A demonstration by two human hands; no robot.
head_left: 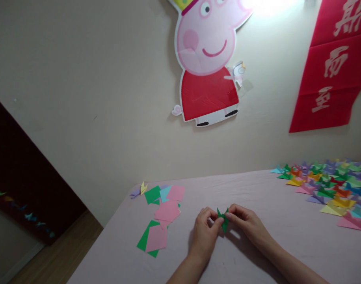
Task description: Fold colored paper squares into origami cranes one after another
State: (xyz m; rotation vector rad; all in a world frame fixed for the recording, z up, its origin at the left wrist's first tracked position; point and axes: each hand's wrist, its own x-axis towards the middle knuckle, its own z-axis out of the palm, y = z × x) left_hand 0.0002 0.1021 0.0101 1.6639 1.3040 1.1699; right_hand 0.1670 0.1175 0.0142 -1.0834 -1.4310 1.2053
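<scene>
A small green folded-paper crane (224,223) is pinched between my two hands, just above the pale pink cloth (239,260). Two pointed tips of the paper stick up and one points down. My left hand (204,229) grips its left side between thumb and forefinger. From the right, my right hand (246,221) pinches the upper right part the same way. The fingertips cover part of the folds.
Loose paper squares, such as a pink sheet (157,238) and a green sheet (152,195), lie at the left. Near them are a yellow folded piece (143,188) and a purple one (135,193). Rows of colourful paper cranes (334,185) fill the right. The wall (124,118) stands behind.
</scene>
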